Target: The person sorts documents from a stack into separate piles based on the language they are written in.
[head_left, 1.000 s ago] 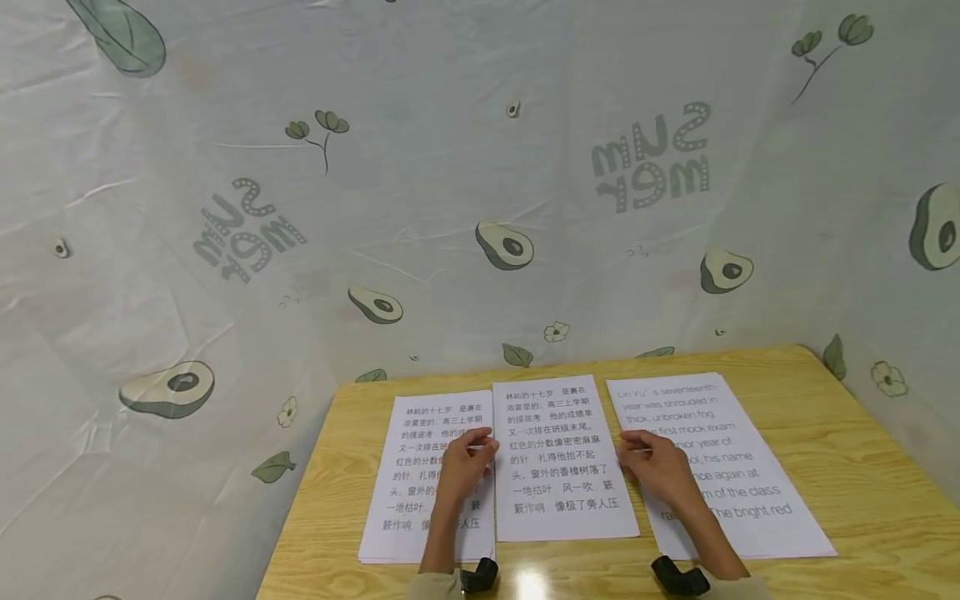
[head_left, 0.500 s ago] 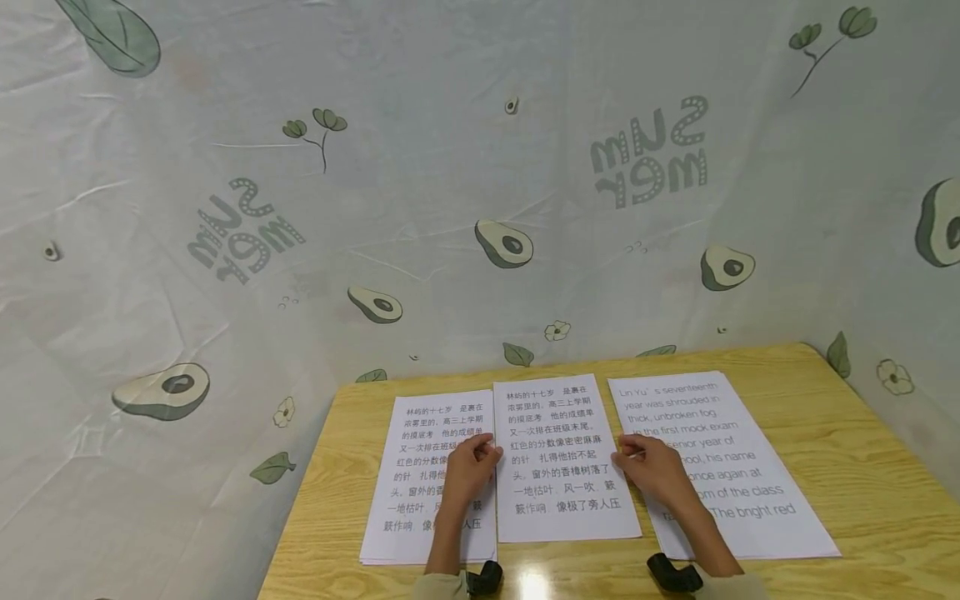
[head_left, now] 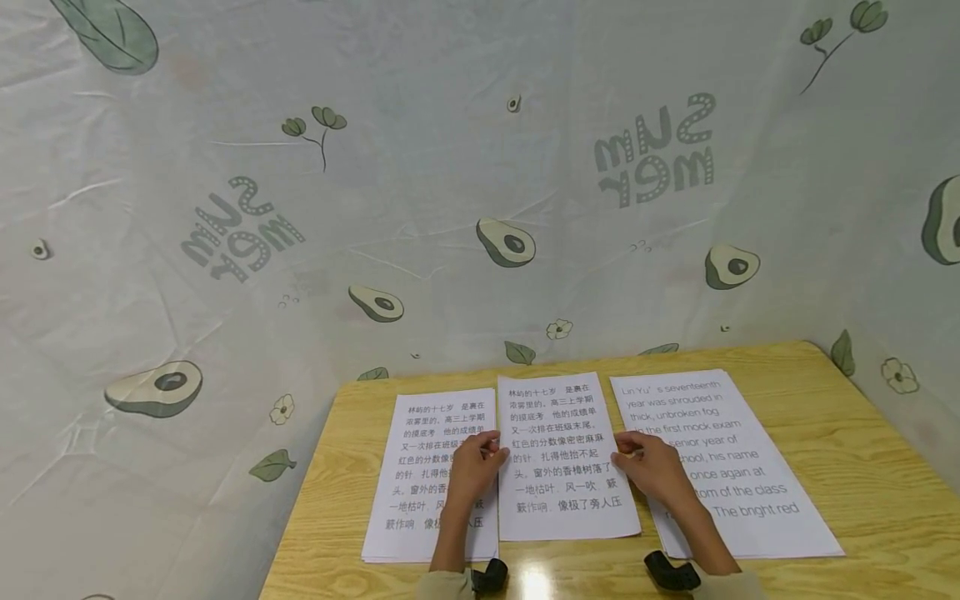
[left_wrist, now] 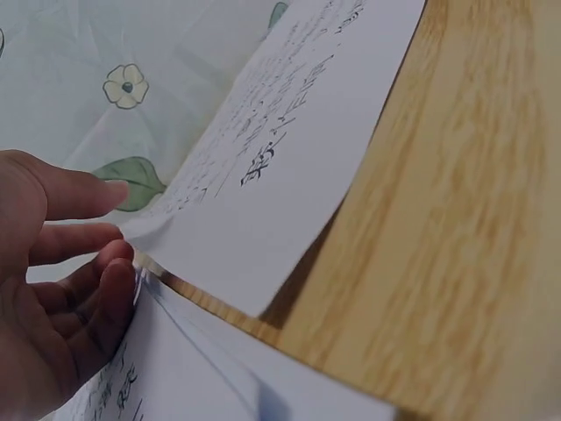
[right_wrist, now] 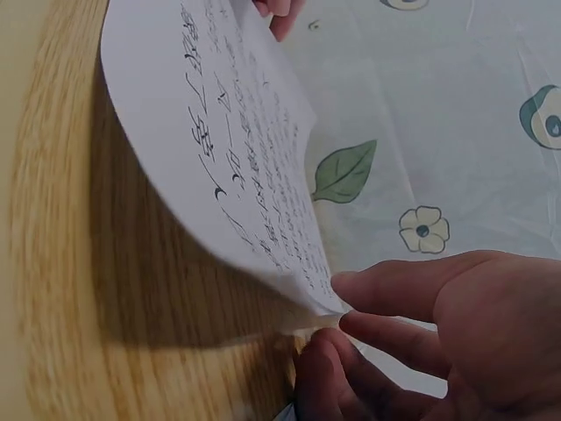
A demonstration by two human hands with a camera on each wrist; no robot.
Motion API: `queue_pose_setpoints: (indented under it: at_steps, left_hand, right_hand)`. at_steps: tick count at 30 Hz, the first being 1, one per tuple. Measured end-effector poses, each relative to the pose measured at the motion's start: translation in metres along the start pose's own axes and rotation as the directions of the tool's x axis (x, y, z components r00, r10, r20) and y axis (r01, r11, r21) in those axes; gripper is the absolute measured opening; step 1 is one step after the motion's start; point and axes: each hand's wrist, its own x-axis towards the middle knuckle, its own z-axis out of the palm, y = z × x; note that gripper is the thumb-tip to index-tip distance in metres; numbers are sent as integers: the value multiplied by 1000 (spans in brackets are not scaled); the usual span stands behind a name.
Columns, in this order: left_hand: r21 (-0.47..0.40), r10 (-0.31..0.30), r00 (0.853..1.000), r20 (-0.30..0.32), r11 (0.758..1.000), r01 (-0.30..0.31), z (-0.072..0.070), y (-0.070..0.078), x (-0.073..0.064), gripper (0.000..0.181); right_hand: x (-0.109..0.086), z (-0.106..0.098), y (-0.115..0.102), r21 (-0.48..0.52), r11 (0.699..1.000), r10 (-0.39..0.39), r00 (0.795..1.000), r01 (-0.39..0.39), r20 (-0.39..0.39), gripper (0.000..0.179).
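Observation:
A white sheet of paper (head_left: 558, 500) printed with Chinese characters lies between my two hands in the head view. My left hand (head_left: 474, 473) pinches its left edge between thumb and fingers, over the neighbouring stack. On the other side, my right hand (head_left: 654, 471) pinches the right edge. Seen from the right wrist, the sheet (right_wrist: 175, 114) bows and stands off the wood, casting a shadow below. From the left wrist, a near corner of the sheet (left_wrist: 289, 219) is raised as well. My left thumb (left_wrist: 88, 195) is on the upper side of the edge.
To the left is a stack of Chinese-printed paper (head_left: 408, 492), partly under my left hand. English-printed pages (head_left: 757, 533) lie to the right, partly under my right forearm. All rest on a wood-grain table (head_left: 862, 500), with a patterned cloth (head_left: 420, 192) behind.
Both hands have drawn in to the middle sheet's edges, the left moving right and the right moving slightly left. The sheet has shifted a little to the right.

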Motion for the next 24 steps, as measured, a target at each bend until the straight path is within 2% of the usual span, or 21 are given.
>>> queue_pose_setpoints:
  at_steps: [7,14,19,24]
  left_hand:
    - [-77,7,1000,23,997,-5,-2,6,-2,41]
    - [-104,45,999,12,994,-43,-4,11,-2,43]
    - [-169,44,999,11,985,-42,-10,12,-2,44]
    - [-246,24,1000,17,969,-19,-19,11,-1,43]
  right_hand:
    - [-1,-2,-2,40,999,-12,1000,12,-12,45]
    - [-5,-7,-5,148,989,4,1000,-4,-3,46]
    - [-5,-11,-6,231,972,39,999,-43,23,47]
    - [-5,-14,-6,341,936,69,995,-89,69,50]
